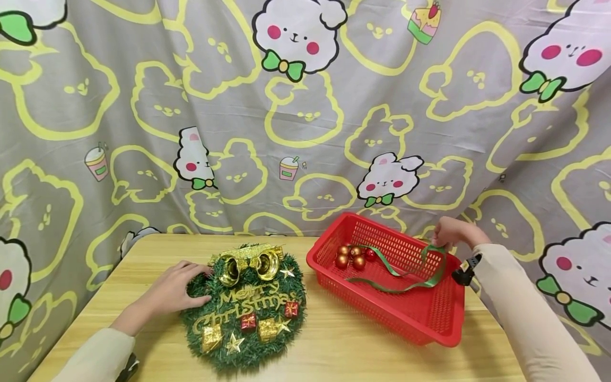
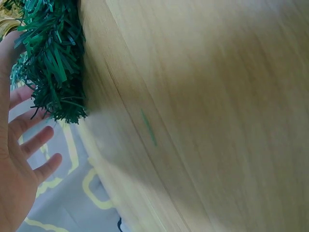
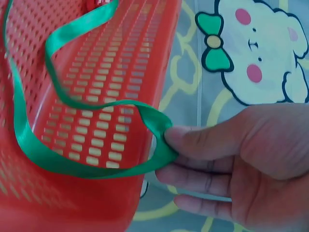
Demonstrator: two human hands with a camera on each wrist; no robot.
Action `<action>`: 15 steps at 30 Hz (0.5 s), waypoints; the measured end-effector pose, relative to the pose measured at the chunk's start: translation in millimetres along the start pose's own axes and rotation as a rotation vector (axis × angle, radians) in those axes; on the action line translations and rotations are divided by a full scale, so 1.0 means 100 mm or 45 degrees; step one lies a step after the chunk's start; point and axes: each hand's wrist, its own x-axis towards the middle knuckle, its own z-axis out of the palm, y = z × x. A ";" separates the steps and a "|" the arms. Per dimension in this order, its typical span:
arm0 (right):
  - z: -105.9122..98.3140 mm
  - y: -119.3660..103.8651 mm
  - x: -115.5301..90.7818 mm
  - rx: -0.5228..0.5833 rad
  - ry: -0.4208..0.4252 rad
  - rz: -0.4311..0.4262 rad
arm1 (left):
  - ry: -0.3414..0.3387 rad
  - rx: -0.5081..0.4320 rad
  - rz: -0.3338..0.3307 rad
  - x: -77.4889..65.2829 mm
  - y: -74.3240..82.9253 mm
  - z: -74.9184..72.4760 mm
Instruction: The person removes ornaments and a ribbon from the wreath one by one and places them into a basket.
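Note:
My left hand point(image 1: 176, 286) lies against the left edge of a green tinsel Christmas wreath point(image 1: 243, 353), thumb and fingers spread apart. In the left wrist view its fingers point(image 2: 38, 140) fan out beside the tinsel point(image 2: 53, 63). The wreath carries gold bells point(image 1: 268, 265), "Merry Christmas" lettering point(image 1: 248, 307), stars and small gift boxes. Over the far right side of a red plastic basket point(image 1: 377, 313), my right hand point(image 1: 453, 232) pinches a green ribbon point(image 3: 91, 171) between thumb and fingers. The ribbon hangs in a loop, its rest trailing down into the basket.
Several shiny copper-coloured balls point(image 1: 350, 257) and a red one point(image 1: 369, 254) sit in the basket's left end. Wreath and basket stand side by side on a wooden table point(image 1: 329, 355). A patterned curtain point(image 1: 305, 122) hangs close behind the table's back edge.

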 end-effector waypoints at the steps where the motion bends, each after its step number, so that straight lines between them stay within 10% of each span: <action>1: 0.01 -0.03 0.02 0.009 -0.012 -0.012 | -0.002 0.001 0.001 0.00 0.00 0.00; 15: 0.10 -0.64 0.28 0.066 -0.070 -0.174 | 0.026 0.015 0.017 -0.01 0.00 0.00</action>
